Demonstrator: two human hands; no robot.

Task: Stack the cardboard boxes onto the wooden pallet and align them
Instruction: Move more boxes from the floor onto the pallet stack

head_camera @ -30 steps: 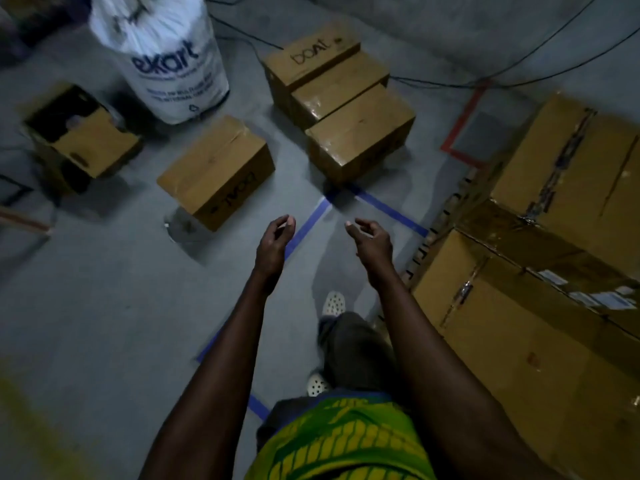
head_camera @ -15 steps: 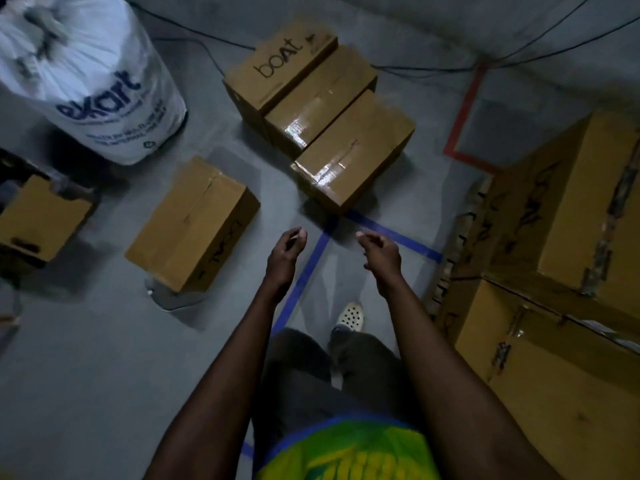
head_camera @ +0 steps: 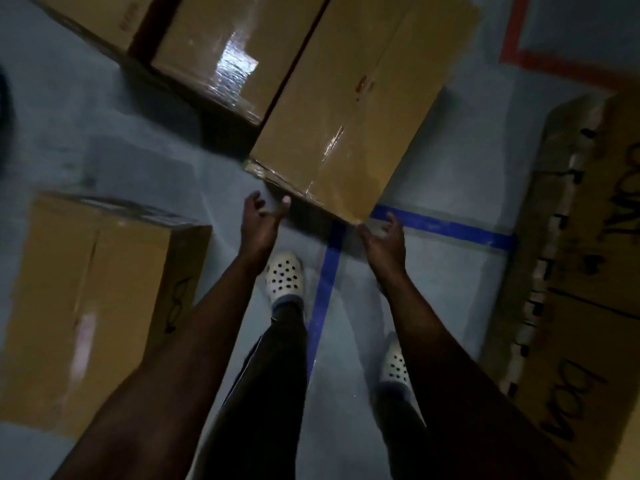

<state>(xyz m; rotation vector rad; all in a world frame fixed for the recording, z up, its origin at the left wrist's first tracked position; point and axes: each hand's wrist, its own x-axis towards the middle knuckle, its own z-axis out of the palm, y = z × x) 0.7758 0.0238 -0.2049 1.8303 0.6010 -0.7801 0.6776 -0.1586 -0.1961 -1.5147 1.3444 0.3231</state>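
While left hand [head_camera: 259,221] and right hand [head_camera: 384,239] hovered empty, the cardboard box [head_camera: 346,126] lay just beyond.
Fingers [head_camera: 255,201] loosely spread; contact with its near edge was unclear.

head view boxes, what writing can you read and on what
"boA": black marker, sideways on lower right box; rest cut off.
upper right box: marker scrawl, unreadable.
left box: marker scribble on its side, unreadable.
top-left box: faint print, blurred.

blue floor tape [head_camera: 440,225] | red floor tape [head_camera: 514,29] | white clogs [head_camera: 284,277] | grey floor [head_camera: 138,150]
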